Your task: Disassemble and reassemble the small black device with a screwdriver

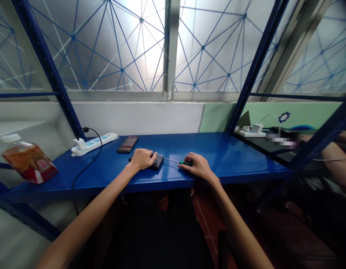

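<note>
My left hand (141, 158) rests on top of a small flat black box (157, 162) on the blue metal shelf (217, 149), fingers curled over it. My right hand (197, 166) is closed round the green handle of a thin screwdriver (185, 163). Its slim metal shaft points left towards the black box. Both forearms reach in from below.
A dark phone (127, 144) lies behind the box. A white power strip (92, 143) with a plugged charger and black cable sits at the left. A bottle of amber drink (28, 158) lies at the shelf's left end. Another person's arm (334, 158) and a second charger (256, 128) are at right.
</note>
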Demonstrator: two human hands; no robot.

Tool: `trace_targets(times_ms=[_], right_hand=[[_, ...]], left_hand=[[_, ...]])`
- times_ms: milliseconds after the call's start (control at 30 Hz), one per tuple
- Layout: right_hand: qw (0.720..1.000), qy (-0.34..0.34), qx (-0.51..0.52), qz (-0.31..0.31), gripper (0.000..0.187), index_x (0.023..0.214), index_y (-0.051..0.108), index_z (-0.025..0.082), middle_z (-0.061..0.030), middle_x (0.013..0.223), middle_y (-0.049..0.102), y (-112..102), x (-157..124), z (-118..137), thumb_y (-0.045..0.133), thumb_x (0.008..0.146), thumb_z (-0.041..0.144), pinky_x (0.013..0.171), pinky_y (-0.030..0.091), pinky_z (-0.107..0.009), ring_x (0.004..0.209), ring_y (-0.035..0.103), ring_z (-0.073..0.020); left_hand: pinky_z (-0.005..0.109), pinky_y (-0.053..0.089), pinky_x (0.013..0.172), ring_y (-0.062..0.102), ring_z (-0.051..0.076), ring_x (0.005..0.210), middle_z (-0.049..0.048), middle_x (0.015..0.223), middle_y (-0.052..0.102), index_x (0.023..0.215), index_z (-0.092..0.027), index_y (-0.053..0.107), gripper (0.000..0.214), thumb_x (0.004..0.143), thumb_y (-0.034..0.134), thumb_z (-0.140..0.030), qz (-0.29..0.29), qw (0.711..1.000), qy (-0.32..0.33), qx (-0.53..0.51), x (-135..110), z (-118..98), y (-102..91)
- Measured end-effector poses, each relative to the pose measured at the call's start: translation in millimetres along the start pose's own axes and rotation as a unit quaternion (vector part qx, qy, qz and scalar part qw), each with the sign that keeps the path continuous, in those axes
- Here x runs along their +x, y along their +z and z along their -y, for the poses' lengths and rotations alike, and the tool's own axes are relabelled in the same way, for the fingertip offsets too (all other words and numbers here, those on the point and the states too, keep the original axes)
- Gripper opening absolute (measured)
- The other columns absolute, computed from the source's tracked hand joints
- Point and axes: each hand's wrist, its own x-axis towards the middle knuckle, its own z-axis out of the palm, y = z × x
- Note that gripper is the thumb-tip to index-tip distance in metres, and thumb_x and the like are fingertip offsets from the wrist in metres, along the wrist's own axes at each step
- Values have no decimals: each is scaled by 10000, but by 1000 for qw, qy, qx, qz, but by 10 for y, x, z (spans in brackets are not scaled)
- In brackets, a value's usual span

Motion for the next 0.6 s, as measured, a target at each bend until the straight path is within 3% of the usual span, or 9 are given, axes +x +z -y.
trace_targets(times_ms=[200, 400, 600], right_hand=[[999, 16, -29, 4, 292, 820, 618, 223, -20, 883, 656, 6, 21, 74, 700, 785, 500, 576, 291, -248, 758, 583, -157], [994, 57, -85, 36, 270, 929, 605, 247, -11, 766, 680, -17, 9, 176, 678, 809, 478, 553, 233, -248, 713, 599, -185], [996, 32, -74, 31, 373, 885, 650, 235, -27, 717, 680, -27, -10, 199, 459, 945, 550, 569, 259, -258, 701, 616, -187]], left_hand=[[282, 268, 516, 628, 214, 594, 123, 633, 686, 636, -147, 695, 574, 974, 330, -432, 1, 1000, -5, -9, 3, -3, 0], [286, 258, 516, 628, 214, 598, 119, 641, 691, 643, -150, 698, 572, 977, 330, -433, 0, 1000, -6, -2, 2, 6, 18], [280, 267, 518, 629, 217, 603, 128, 662, 699, 651, -144, 705, 570, 975, 330, -424, 12, 1000, -14, -2, 8, -13, -19]])
